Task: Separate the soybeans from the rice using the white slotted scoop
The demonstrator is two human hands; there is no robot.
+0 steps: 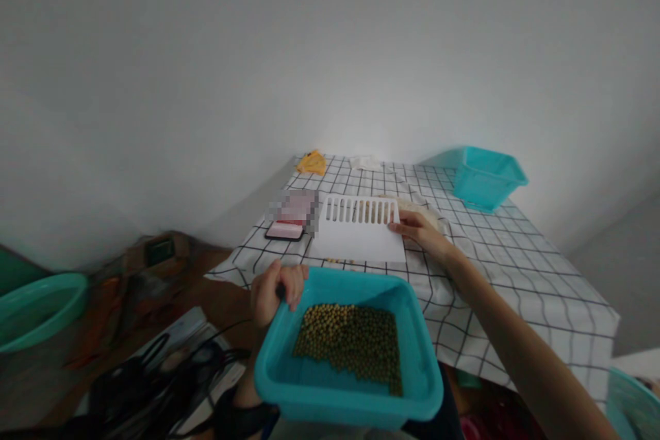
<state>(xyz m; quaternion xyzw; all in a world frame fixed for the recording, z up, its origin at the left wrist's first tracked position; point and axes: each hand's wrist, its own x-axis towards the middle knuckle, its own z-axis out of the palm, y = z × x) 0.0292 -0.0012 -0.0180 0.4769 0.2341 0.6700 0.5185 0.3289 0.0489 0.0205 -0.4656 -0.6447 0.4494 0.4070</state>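
Note:
My left hand (276, 291) grips the left rim of a turquoise plastic basin (330, 385) held close to me, its fingers curled over the edge. Many small yellow-green beans (353, 346) lie in the basin's bottom. My right hand (420, 230) reaches out over the table and rests its fingers on the right edge of a flat white plastic board (358, 237) with a row of slots along its far side. The board lies on a checked white tablecloth (515, 254).
A phone (289, 220) lies left of the board. A second turquoise basin (487, 179) stands tilted at the table's far right; a yellow scrap (312, 163) and white bits lie at the far edge. A green tub (36, 309) and black cables (149, 378) are at the left, on the floor.

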